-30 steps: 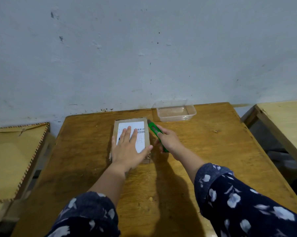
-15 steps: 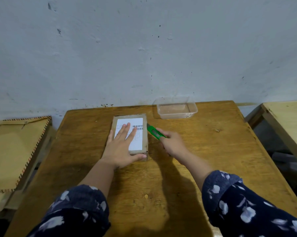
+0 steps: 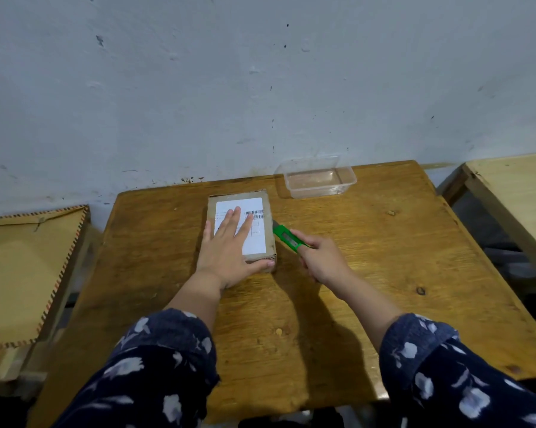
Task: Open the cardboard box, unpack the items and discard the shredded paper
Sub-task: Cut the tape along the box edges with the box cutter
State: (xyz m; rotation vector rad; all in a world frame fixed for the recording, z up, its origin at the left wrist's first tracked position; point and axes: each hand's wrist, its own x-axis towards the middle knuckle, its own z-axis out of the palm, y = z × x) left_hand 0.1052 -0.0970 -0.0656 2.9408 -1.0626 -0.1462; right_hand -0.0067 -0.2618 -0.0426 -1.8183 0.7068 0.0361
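1. Far to the left of the left hand, a tan board with a stitched-looking edge (image 3: 22, 273) lies off the desk (image 3: 368, 304).
2. The left hand (image 3: 229, 251) lies flat on top of the cardboard box (image 3: 268, 230), fingers straight and slightly spread, thumb along the box's near edge.
3. The cardboard box is a small brown carton, shut, sitting on the desk under that hand and towards the wall.
4. A white label (image 3: 256, 233) covers most of the box top, partly under the fingers. It carries barcodes just right of the fingertips; its small print is too blurred to read.
5. The right hand (image 3: 322, 261), just right of the box, grips a green utility knife (image 3: 287, 237), fingers curled round the handle. The knife's tip points at the box's right side.
6. Beyond the right hand, near the wall, a clear plastic container (image 3: 317, 177) stands on the desk.
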